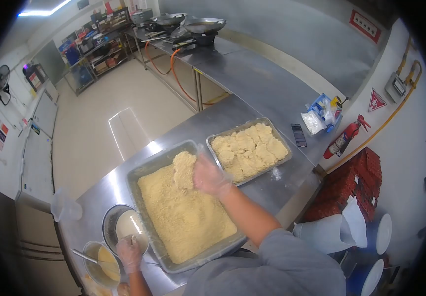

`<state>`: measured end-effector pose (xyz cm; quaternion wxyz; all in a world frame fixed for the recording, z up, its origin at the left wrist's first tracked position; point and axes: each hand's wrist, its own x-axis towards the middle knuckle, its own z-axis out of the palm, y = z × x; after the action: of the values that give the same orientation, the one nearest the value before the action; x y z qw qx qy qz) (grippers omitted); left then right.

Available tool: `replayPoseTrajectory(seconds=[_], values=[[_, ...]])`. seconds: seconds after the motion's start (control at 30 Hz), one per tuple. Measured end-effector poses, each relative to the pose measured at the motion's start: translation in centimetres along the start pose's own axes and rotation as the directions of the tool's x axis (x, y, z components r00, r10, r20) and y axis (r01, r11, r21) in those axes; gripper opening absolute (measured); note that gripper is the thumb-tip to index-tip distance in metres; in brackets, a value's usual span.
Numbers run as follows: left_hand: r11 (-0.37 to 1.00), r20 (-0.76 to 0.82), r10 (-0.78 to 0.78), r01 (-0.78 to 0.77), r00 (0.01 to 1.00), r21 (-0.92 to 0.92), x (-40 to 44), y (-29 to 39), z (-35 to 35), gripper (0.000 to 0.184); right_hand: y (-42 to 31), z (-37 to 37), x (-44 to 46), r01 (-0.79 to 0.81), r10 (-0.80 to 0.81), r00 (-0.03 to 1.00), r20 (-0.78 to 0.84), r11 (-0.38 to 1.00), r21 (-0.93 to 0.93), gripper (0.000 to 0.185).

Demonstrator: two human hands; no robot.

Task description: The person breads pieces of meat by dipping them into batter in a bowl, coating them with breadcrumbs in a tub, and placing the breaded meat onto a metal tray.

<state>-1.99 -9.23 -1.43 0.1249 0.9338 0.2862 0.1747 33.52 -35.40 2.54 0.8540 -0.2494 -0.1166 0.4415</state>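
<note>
My right hand point(210, 175), in a clear glove, is closed on a crumb-coated piece point(185, 169) above the far part of a large grey tub point(161, 254) of pale yellow crumbs point(188, 212). Beyond it to the right, a metal tray point(290, 157) holds several coated pieces point(250, 148) packed together. My left hand point(130, 251), gloved too, is at the near side of a round metal bowl point(108, 222) of whitish liquid point(130, 227). Its fingers are bunched together, and whatever they hold, if anything, is too small to name.
At the lower left a pot point(89, 271) holds yellow liquid and a metal utensil, near a clear plastic container point(66, 206). A phone point(298, 135) and blue basket point(327, 112) lie right of the tray. Woks point(205, 25) stand at the far end.
</note>
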Motion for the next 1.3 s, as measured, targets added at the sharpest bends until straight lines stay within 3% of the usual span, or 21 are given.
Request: replayPoseTrajectory(seconds=[0.13, 0.2, 0.3, 0.37, 0.43, 0.47, 0.5, 0.7, 0.77, 0.9, 1.0, 1.1, 1.2, 1.3], values=[[1.0, 0.023, 0.004, -0.004, 1.0, -0.007, -0.2, 0.0, -0.3, 0.021, -6.1, -3.5, -1.8, -0.021, 0.021, 1.0, 0.002, 0.998, 0.065, 0.09], [1.0, 0.033, 0.016, -0.016, 0.999, 0.001, -0.3, -0.8, 0.3, 0.02, -9.3, -5.9, -2.3, -0.008, 0.008, 0.999, 0.039, 1.0, -0.002, 0.104], [0.999, 0.027, -0.03, 0.03, 0.999, 0.021, -0.9, -2.0, 1.1, 0.02, -12.4, -5.7, -4.2, 0.117, -0.181, 0.942, -0.283, 0.966, -0.23, 0.096], [0.999, 0.018, -0.053, 0.053, 0.998, 0.008, -1.0, -2.4, 1.5, 0.021, -13.8, -11.4, -4.5, 0.118, -0.189, 0.931, -0.311, 0.965, -0.236, 0.094], [0.998, 0.009, -0.07, 0.07, 0.998, 0.01, -1.2, -2.2, 1.6, 0.022, -14.1, -18.9, -3.9, 0.048, -0.057, 0.995, -0.087, 0.993, -0.109, 0.092], [0.997, 0.004, -0.074, 0.074, 0.997, 0.019, -1.1, -1.9, 1.4, 0.022, -13.6, -21.5, -3.5, -0.043, 0.046, 0.993, 0.11, 0.999, -0.028, 0.09], [0.997, 0.0, -0.078, 0.078, 0.997, 0.028, -1.1, -1.7, 1.3, 0.023, -13.3, -19.7, -5.0, -0.033, -0.029, 0.969, -0.247, 0.969, -0.245, 0.09], [0.998, 0.007, -0.042, 0.042, 0.999, 0.053, -1.0, -2.0, 1.2, 0.023, -10.7, -18.1, -6.9, -0.25, 0.186, 0.948, -0.259, 0.938, -0.242, 0.084], [0.996, 0.054, -0.077, 0.075, 0.996, 0.046, -0.7, -1.7, 0.9, 0.023, -10.0, -17.5, -6.5, -0.324, 0.189, 0.911, -0.367, 0.879, -0.35, 0.084], [0.995, 0.097, -0.09, 0.086, 0.991, 0.045, -0.6, -2.1, 1.0, 0.023, -9.2, -18.9, -5.0, -0.401, 0.258, 0.893, -0.368, 0.826, -0.395, 0.088], [0.997, 0.043, -0.068, 0.066, 0.997, 0.046, -1.1, -2.7, 1.6, 0.024, -9.4, -16.7, -5.3, -0.507, 0.112, 0.823, -0.557, 0.588, -0.63, 0.084], [0.998, -0.024, -0.026, 0.027, 0.999, 0.054, -0.9, -2.4, 1.6, 0.031, -10.2, -12.3, -5.7, -0.62, -0.096, 0.744, -0.661, 0.267, -0.737, 0.086], [0.996, 0.034, -0.073, 0.071, 0.997, 0.059, -0.7, -2.0, 1.3, 0.031, -10.7, -11.4, -5.9, -0.679, -0.159, 0.699, -0.697, 0.158, -0.717, 0.086], [0.999, -0.02, -0.035, 0.035, 0.999, 0.039, -0.9, -2.6, 1.7, 0.03, -11.3, -17.3, -5.5, -0.645, -0.129, 0.721, -0.681, 0.236, -0.727, 0.088]])
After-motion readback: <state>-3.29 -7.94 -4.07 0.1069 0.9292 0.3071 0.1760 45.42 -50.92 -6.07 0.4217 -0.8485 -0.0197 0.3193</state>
